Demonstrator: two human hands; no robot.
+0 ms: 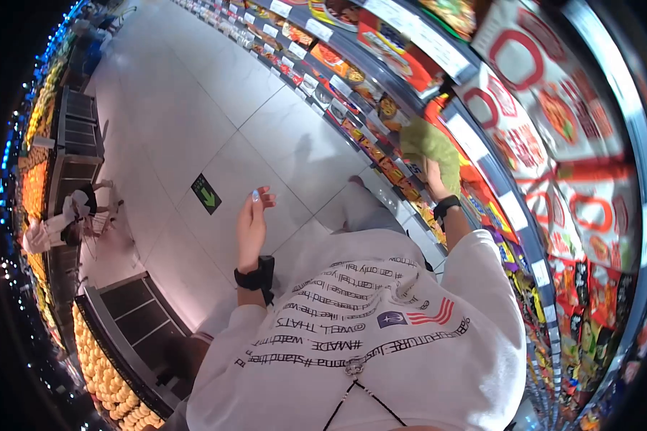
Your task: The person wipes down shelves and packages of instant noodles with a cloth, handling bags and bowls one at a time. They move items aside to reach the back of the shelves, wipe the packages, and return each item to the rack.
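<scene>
A yellow-green cloth (438,147), blurred at its edges, is in my right hand (433,179), beside the shelf of packaged goods. A black band circles the wrist below it. My left hand (251,224) is raised over the pale tiled floor (194,108), fingers partly curled and apart, with nothing in it. A black device is strapped to my left wrist.
Shelves of colourful packets (561,136) with price labels line the right side. Fruit stands (115,370) run along the left, where another person (75,212) is near them. A green arrow sign (207,194) lies on the floor.
</scene>
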